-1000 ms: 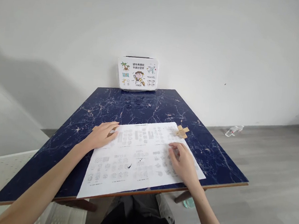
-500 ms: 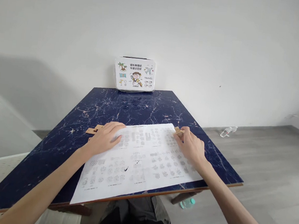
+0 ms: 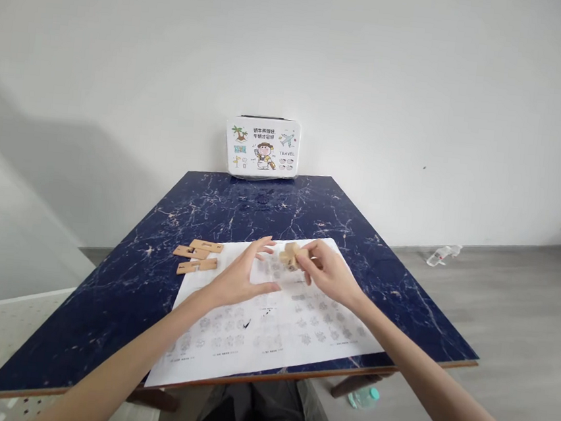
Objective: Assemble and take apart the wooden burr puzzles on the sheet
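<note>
Pinched in the fingers of my right hand (image 3: 330, 271) are joined wooden puzzle pieces (image 3: 290, 256), held just above the upper part of a printed paper sheet (image 3: 226, 357). My left hand (image 3: 244, 276) is open beside them, thumb and fingers spread, not touching the wood. Rows of small grey drawings cover the sheet. Left of my left hand lie several loose notched wooden pieces (image 3: 197, 266), partly on the sheet's edge and partly on the table.
The dark blue marbled table (image 3: 250, 214) has a wooden edge along its front. A white cartoon-printed case (image 3: 263, 148) stands at the back against the wall. Plastic bottles (image 3: 441, 255) lie on the grey floor to the right, another (image 3: 363, 397) below the table.
My right hand has brought the wooden puzzle pieces leftward from the sheet's right edge. The left hand has lifted off the sheet's left side and moved right, uncovering the loose pieces.
</note>
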The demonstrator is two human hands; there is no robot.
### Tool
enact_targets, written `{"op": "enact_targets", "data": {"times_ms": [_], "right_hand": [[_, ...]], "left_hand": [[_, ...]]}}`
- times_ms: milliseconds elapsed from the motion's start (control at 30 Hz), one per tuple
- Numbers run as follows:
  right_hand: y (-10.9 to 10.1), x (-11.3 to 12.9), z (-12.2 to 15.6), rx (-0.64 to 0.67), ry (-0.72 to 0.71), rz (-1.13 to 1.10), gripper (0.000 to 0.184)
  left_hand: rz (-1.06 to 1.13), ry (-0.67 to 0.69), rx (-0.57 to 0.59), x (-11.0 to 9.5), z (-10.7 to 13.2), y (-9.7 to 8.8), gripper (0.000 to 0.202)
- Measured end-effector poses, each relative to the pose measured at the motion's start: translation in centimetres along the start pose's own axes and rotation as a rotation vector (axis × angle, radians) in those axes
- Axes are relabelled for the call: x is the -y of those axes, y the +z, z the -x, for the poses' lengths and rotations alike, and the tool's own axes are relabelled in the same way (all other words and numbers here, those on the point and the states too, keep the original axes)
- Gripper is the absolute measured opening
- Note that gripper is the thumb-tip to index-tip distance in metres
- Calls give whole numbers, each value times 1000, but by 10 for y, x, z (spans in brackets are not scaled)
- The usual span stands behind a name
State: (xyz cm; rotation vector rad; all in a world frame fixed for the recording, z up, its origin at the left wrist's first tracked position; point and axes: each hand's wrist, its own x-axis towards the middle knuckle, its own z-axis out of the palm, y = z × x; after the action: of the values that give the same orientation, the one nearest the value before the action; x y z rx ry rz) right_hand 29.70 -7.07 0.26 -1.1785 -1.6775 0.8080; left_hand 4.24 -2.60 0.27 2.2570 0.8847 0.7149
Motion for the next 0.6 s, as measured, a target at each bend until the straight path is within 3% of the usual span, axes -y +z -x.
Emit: {"op": "enact_targets", "data": {"times_ms": [67,133,200,300,433,600], "right_hand": [[17,2,-8,86,-29,-100,34],[30,0,-15,159,-35,-211,36],[37,-3,-18,203,-34,-300,38],[39,-7,-18,211,-46,-336,37],[35,-10,-14,174,-60,-246,30],[38,-14,-8,171,-113,57,18]], "left_hand": [[44,-19,-7,0,-2,3,103],[73,-49,-42,1,-2,4,88],[109,-73,-81,0,-2,4,71],[170,-96,-118,-2,-2,6,67],[256,-126,-157,-5,-3,7,65],[286,-135,-155,-5,0,4,64]]}}
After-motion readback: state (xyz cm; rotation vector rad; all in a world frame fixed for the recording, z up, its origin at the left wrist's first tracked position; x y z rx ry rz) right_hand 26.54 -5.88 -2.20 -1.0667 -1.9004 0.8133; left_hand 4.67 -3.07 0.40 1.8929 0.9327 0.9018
